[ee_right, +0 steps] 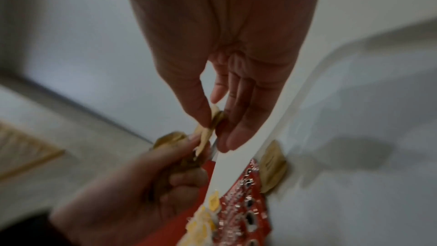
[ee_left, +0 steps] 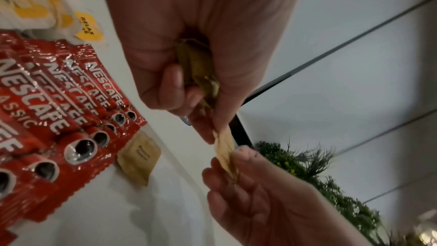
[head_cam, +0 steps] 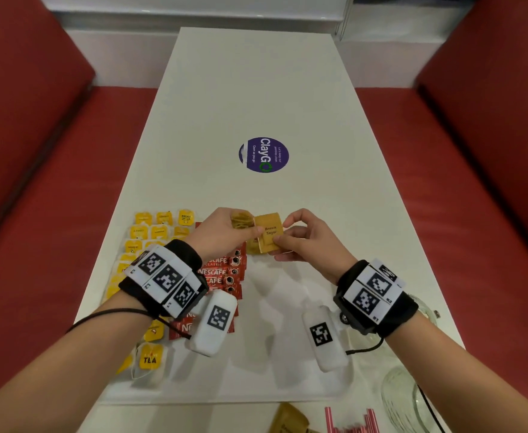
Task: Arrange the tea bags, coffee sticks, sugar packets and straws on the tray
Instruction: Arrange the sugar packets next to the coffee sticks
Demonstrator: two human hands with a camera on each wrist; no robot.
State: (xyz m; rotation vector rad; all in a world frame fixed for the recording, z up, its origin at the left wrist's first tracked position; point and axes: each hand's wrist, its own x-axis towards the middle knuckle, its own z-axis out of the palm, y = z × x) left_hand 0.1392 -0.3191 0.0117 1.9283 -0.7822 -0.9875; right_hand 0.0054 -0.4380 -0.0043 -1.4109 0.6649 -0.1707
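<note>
My left hand grips a small bundle of brown sugar packets above the white tray. One packet marked "Brown Sugar" sticks out of the bundle. My right hand pinches that packet's other end between thumb and fingers, so both hands hold it. Under the hands another sugar packet lies flat on the tray beside the row of red Nescafe coffee sticks. Yellow-tagged tea bags fill the tray's left side. Red-and-white striped straws lie off the tray at the near edge.
More brown packets lie on the table in front of the tray. A clear glass jar stands at the near right. A round purple sticker marks the white table beyond. Red bench seats flank both sides.
</note>
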